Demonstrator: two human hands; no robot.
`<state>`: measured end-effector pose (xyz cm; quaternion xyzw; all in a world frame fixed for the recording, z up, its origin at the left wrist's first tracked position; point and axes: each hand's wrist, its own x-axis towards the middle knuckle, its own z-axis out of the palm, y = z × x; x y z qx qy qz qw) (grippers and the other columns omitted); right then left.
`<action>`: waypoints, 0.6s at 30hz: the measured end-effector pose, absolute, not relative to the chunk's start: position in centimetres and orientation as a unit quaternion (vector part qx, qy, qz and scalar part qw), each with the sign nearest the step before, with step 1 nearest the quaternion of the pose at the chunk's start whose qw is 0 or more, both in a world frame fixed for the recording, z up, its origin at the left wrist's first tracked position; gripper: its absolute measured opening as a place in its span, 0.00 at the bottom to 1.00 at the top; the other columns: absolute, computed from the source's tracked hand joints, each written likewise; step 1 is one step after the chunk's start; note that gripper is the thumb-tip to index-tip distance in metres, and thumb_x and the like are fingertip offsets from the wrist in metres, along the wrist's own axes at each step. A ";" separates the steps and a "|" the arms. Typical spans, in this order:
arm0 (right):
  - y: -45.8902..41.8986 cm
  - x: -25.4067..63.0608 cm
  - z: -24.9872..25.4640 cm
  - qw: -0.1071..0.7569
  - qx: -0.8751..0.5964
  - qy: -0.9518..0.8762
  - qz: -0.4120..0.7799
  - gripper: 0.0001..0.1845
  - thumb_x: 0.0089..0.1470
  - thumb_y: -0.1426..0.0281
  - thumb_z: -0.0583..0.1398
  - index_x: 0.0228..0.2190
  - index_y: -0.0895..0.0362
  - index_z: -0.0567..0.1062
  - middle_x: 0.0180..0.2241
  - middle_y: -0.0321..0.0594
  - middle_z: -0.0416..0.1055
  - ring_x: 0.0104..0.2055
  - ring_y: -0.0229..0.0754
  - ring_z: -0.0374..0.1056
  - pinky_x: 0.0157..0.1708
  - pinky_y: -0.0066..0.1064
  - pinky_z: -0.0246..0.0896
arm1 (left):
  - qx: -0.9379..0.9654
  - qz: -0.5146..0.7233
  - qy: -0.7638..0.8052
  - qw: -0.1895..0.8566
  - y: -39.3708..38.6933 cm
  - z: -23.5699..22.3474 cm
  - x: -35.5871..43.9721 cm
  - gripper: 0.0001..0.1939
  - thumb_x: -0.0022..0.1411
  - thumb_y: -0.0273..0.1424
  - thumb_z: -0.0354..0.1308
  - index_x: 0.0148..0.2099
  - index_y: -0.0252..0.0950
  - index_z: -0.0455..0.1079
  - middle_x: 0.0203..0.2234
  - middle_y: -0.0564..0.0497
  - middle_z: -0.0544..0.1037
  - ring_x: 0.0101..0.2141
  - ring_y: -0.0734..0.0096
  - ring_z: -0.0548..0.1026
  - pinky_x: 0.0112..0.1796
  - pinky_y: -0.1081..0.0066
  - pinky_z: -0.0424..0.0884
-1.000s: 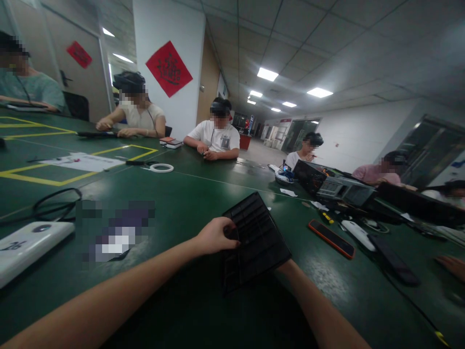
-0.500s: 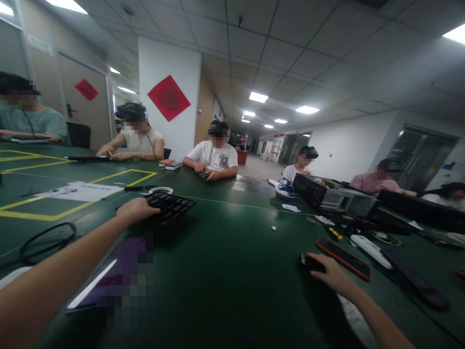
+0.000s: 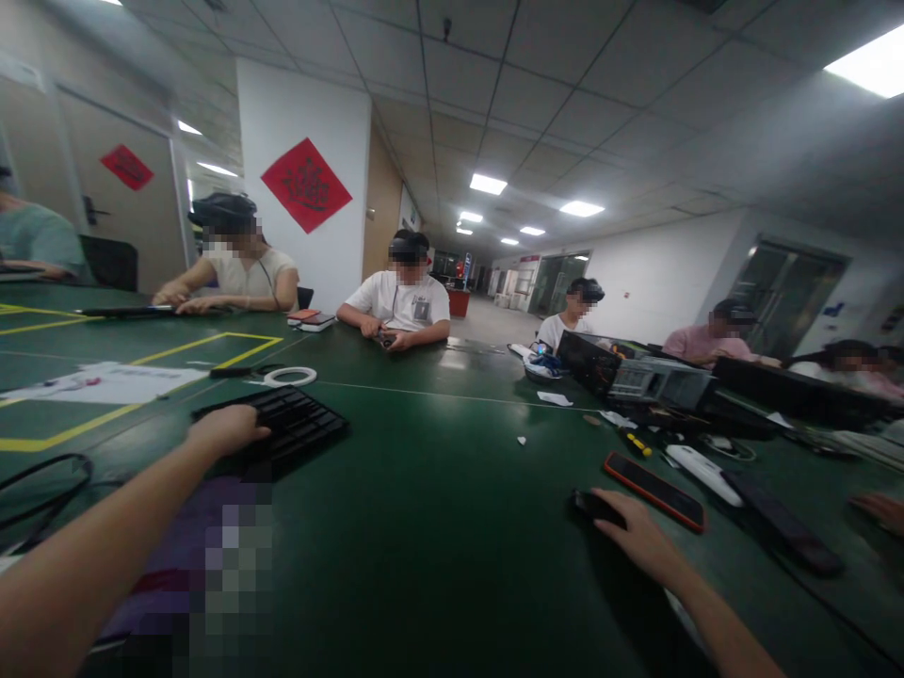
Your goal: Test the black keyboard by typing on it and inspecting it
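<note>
My left hand (image 3: 224, 433) is closed on the near left side of a black slotted panel (image 3: 300, 422), thumb on top and the other fingers mostly hidden. The panel lies low over the green table, almost flat. A purple, partly pixelated sheet or screen (image 3: 180, 546) is below my left forearm. My right hand (image 3: 639, 537) is curled over a small black object shaped like a computer mouse (image 3: 589, 507) on the tabletop. Just beyond that hand lies a dark phone with an orange edge (image 3: 655, 492).
A white cable coil (image 3: 289, 377) and papers (image 3: 105, 383) lie at the left. To the right are a white elongated device (image 3: 702, 474), a long dark object (image 3: 783, 523), a yellow-black tool (image 3: 637, 443) and an opened computer case (image 3: 642, 377). Several people sit around the green table (image 3: 424, 527).
My left hand has brought the slotted panel lower and flatter, slightly leftward. The whole view has turned a little to the right. My right hand stays on the black mouse-shaped object.
</note>
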<state>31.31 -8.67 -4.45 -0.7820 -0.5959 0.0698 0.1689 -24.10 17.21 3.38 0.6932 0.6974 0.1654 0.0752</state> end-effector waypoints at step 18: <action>-4.4 15.0 -3.5 0.479 -0.449 -0.670 0.346 0.22 0.40 0.66 0.62 0.41 0.54 0.68 0.43 0.41 0.66 0.46 0.45 0.62 0.49 0.41 0.56 | 0.796 0.354 0.380 0.312 -0.1 -1.5 -4.7 0.20 0.53 0.42 0.52 0.42 0.31 0.63 0.34 0.45 0.72 0.35 0.66 0.71 0.35 0.67 0.67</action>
